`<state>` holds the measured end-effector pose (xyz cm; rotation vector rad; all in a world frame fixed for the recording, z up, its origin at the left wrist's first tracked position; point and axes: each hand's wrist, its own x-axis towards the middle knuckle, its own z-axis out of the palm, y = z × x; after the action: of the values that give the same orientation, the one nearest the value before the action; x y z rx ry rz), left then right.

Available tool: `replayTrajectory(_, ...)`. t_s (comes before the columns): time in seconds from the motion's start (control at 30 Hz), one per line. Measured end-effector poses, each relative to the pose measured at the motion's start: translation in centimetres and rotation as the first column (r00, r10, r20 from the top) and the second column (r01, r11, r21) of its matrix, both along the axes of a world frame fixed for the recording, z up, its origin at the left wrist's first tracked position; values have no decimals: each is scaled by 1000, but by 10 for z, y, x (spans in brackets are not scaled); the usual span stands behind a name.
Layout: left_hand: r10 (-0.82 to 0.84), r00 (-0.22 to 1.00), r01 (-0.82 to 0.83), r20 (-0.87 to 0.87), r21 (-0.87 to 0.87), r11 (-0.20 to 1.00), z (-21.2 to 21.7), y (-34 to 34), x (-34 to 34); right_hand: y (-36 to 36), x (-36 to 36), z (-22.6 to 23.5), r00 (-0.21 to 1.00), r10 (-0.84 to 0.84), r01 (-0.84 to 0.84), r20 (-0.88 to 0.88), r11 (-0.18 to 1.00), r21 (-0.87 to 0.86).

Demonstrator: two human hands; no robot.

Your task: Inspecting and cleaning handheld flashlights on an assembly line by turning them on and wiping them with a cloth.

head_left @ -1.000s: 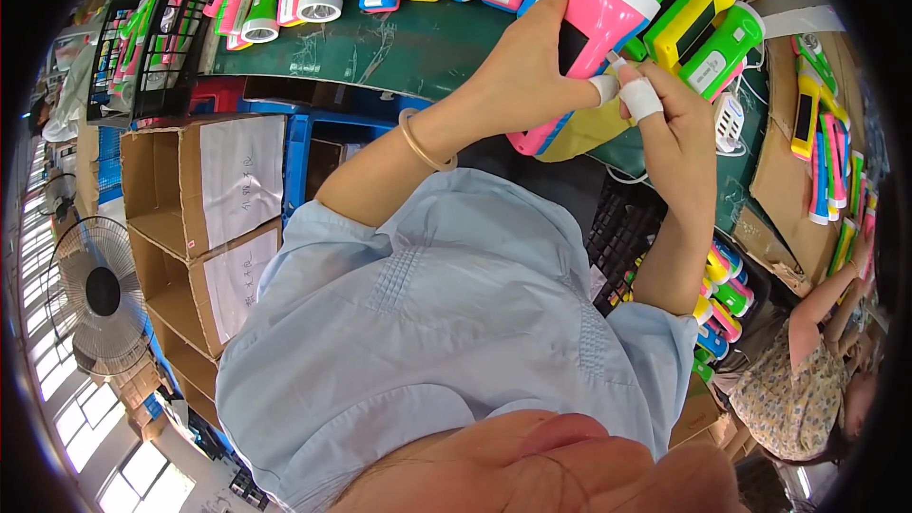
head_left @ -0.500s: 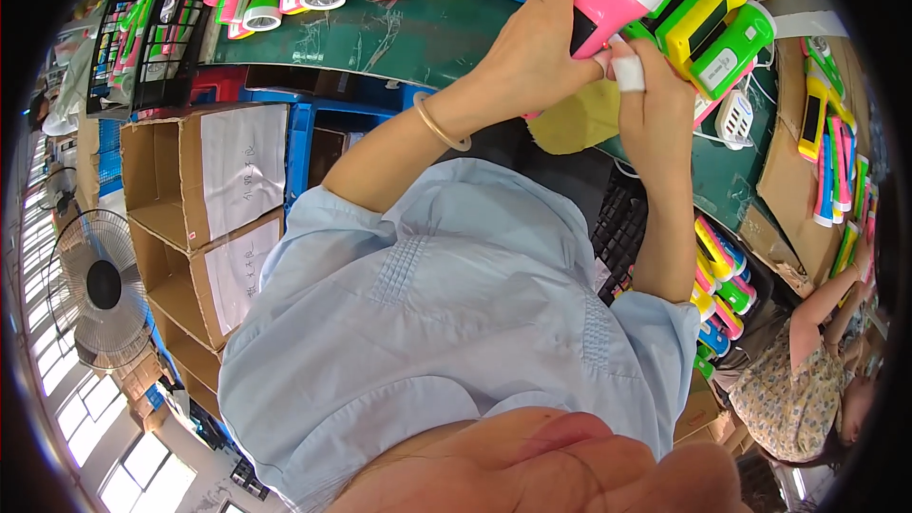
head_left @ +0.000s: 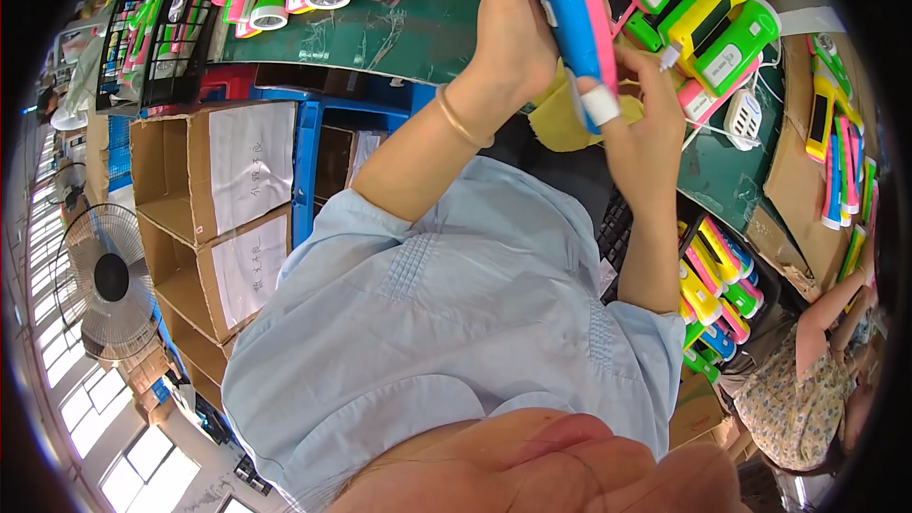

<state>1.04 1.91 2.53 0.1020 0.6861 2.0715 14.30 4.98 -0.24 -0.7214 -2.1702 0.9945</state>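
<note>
My left hand (head_left: 514, 43) is closed around a blue and pink flashlight (head_left: 568, 14), near its white head at the top edge. The flashlight's tail points down toward me. At that tail end is my right hand (head_left: 643, 128), thumb against one side and fingers curled behind it. White wrap covers the right thumb tip. Just beyond the right forefinger shows a small white cable plug (head_left: 671, 56); whether the fingers touch it is unclear. Under the hands lies a yellow cloth-like piece (head_left: 562, 122), partly covered.
More flashlights, such as a yellow one (head_left: 708, 9) and a green one (head_left: 736, 43), line the green table (head_left: 380, 38). A white power strip (head_left: 744, 117) lies right. Cardboard bins (head_left: 171, 166), a black wire basket (head_left: 176, 38) and a fan (head_left: 109, 275) stand left. Another person (head_left: 793, 389) works at right.
The flashlight showed its pink side and now shows a blue side, with its head swung up and left. My left hand rose with it. The white plug now shows beside my right forefinger.
</note>
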Motion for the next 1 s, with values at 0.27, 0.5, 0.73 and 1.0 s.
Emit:
replayTrajectory(0.27, -33, 989, 37, -143, 28, 999, -33, 20, 0, 21, -11, -19, 977, 108, -186, -185, 855, -484)
replayTrajectory(0.5, -121, 983, 115, -135, -52, 992, -7, 32, 1, 34, -5, -15, 969, 193, -245, -152, 712, -658)
replayTrajectory(0.73, -45, 979, 61, -199, 74, 995, -16, 48, 5, 51, 0, -19, 937, 213, -347, -278, 677, -649)
replayTrajectory(1.0, -339, 913, 283, -228, -247, 927, 18, 40, 1, 40, 26, -9, 948, 4, -290, -318, 421, -859)
